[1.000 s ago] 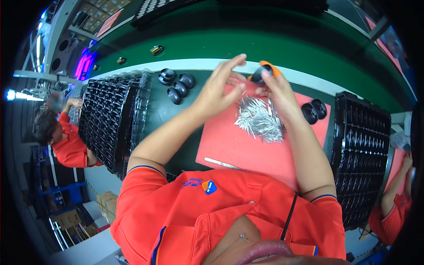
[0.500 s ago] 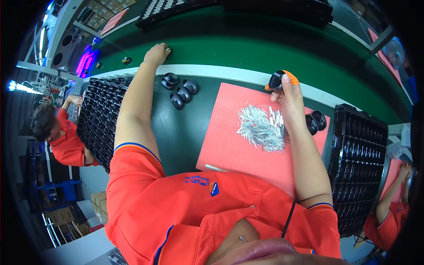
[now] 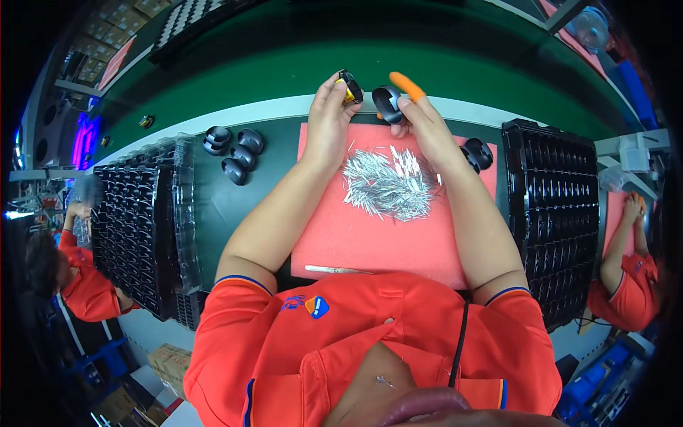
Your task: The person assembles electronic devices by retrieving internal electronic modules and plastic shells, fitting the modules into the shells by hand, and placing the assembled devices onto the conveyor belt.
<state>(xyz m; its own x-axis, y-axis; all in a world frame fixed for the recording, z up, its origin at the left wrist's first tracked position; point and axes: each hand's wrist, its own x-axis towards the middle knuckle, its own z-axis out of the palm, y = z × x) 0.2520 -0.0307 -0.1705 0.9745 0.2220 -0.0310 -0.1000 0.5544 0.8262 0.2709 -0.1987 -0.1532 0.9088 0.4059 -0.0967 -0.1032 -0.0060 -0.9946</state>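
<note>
My left hand (image 3: 329, 114) holds a small black ring-shaped part with a yellow inside (image 3: 350, 86) above the far edge of a red foam mat (image 3: 370, 238). My right hand (image 3: 420, 121), with an orange finger cot (image 3: 406, 85) on one finger, holds a black rounded part (image 3: 388, 104) close beside it. The two parts are a little apart. A pile of thin silver metal pins (image 3: 384, 183) lies on the mat below both hands.
Several black rounded parts (image 3: 233, 151) lie left of the mat, two more (image 3: 477, 152) at its right edge. Black compartment trays stand at left (image 3: 139, 224) and right (image 3: 555, 206). A thin stick (image 3: 338, 270) lies on the mat's near edge. Other workers sit at both sides.
My left hand came back from the far left, near the loose black parts, to the middle and now holds a ring-shaped part next to my right hand's part.
</note>
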